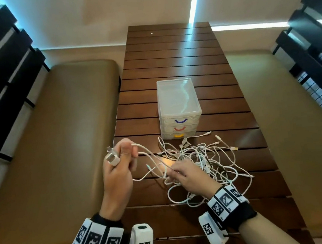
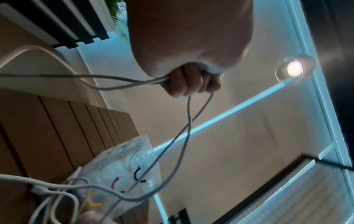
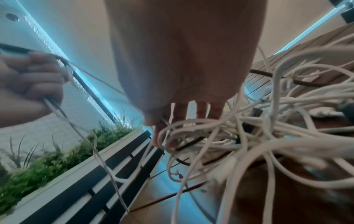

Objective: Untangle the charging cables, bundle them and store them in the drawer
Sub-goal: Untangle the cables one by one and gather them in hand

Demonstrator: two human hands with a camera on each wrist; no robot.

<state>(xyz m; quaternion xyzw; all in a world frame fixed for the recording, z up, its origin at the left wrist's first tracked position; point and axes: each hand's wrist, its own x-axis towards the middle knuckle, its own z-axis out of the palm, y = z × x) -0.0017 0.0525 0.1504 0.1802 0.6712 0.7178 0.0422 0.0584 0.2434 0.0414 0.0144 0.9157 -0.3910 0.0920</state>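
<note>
Honestly, the snag risk is obvious: the left hand [image 1: 119,166], left of centre in the head view, has its grip closed round a few strands of white cable, while the right hand [image 1: 187,175] seems to pinch a loop at the cable pile [image 1: 205,157] on the counter [image 1: 171,61]. Pull hard and knots tighten, or the pile drags into the drawer box [image 1: 179,108] just above it.

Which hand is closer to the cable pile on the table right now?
Right. The right hand is down in the near-left edge of the cable pile, fingers among the strands. The left hand is raised off to the pile's left, gripping cable strands that run back to it.
</note>
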